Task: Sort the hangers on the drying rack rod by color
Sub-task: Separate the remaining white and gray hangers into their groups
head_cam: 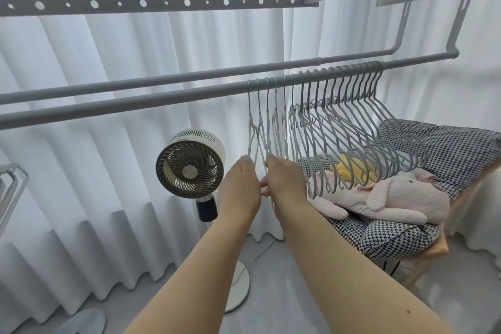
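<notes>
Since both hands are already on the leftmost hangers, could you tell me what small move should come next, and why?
Probably slide the hangers that the left hand and right hand hold leftward along the rod. The rod is bare there, while the other hangers crowd the right, so that would set the held ones apart.

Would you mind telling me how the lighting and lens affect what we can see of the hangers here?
Head view: strong backlight through the curtains washes the hangers to near-uniform grey, so colours are hard to tell; the wide lens bows the rod; both hands, left hand and right hand, stay sharp, without glare.
</notes>
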Demonstrator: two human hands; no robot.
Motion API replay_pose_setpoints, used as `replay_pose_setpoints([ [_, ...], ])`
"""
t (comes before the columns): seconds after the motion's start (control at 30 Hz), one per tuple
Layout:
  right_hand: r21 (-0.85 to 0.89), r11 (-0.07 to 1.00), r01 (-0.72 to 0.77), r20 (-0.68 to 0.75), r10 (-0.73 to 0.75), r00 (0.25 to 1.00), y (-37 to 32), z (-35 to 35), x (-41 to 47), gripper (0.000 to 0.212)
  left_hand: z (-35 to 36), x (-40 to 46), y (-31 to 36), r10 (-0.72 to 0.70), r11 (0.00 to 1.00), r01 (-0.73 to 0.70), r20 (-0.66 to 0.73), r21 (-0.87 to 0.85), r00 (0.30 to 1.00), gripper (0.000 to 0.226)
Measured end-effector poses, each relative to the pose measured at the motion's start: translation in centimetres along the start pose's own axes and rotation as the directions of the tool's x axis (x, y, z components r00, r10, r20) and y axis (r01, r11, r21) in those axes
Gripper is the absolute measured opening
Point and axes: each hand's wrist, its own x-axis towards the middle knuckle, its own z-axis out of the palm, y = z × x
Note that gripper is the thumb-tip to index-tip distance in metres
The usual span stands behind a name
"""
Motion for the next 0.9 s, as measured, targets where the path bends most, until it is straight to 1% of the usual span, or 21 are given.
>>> replay_pose_setpoints([
  [0.03, -0.013, 1.000, 0.012, -0.003, -0.012, 1.000, -0.1, -0.2, -0.1, 0.032, 0.0, -0.1, 0.0, 0.008, 1.000, -0.008, -0.008, 0.012, 1.000, 0.059],
  [0.13, -0.037, 0.998, 0.043, -0.027, -0.044, 0.999, -0.1, -0.4, -0.5, 0.040, -0.2, -0.3, -0.2, 0.024, 0.999, -0.022, -0.032, 0.049, 0.999, 0.045],
  [0.2, -0.055, 0.997, 0.060, -0.038, -0.063, 0.997, 0.0, -0.4, -0.7, 0.042, -0.4, -0.3, -0.3, 0.002, 0.999, 0.000, -0.050, 0.041, 0.999, 0.044],
  [0.33, -0.116, 0.989, 0.091, -0.051, -0.098, 0.994, 0.3, -0.4, -1.0, 0.042, -0.7, -0.6, -0.4, -0.002, 0.997, 0.005, -0.039, 0.080, 0.999, 0.043],
  [0.47, -0.223, 0.966, 0.129, -0.060, -0.146, 0.987, 0.5, -0.6, -1.6, 0.047, -1.1, -1.0, -0.5, 0.009, 0.987, -0.005, -0.020, 0.158, 1.000, 0.052],
  [0.53, -0.281, 0.950, 0.135, -0.069, -0.160, 0.985, 0.6, -0.8, -1.9, 0.048, -1.3, -1.2, -0.5, 0.018, 0.980, -0.018, 0.001, 0.197, 1.000, 0.052],
  [0.67, -0.396, 0.905, 0.153, -0.136, -0.222, 0.965, 1.0, -1.4, -2.7, 0.040, -1.5, -1.4, -0.8, 0.015, 0.981, -0.014, -0.004, 0.195, 1.000, 0.058],
  [0.73, -0.384, 0.904, 0.190, -0.199, -0.282, 0.938, 1.1, -1.5, -3.2, 0.035, -1.6, -1.5, -1.0, 0.034, 0.971, -0.033, -0.003, 0.238, 0.999, 0.056],
  [0.77, -0.360, 0.906, 0.225, -0.237, -0.321, 0.917, 1.1, -1.5, -3.4, 0.031, -1.7, -1.5, -1.2, 0.045, 0.962, -0.038, -0.022, 0.272, 0.999, 0.055],
  [0.83, -0.294, 0.907, 0.302, -0.298, -0.388, 0.872, 0.9, -1.3, -3.8, 0.024, -2.2, -1.7, -1.2, 0.055, 0.958, -0.041, -0.043, 0.285, 0.998, 0.057],
  [0.9, -0.239, 0.902, 0.359, -0.304, -0.420, 0.855, 0.5, -0.6, -4.3, 0.022, -3.0, -2.0, -1.3, 0.080, 0.954, -0.050, -0.093, 0.296, 0.992, 0.060],
])
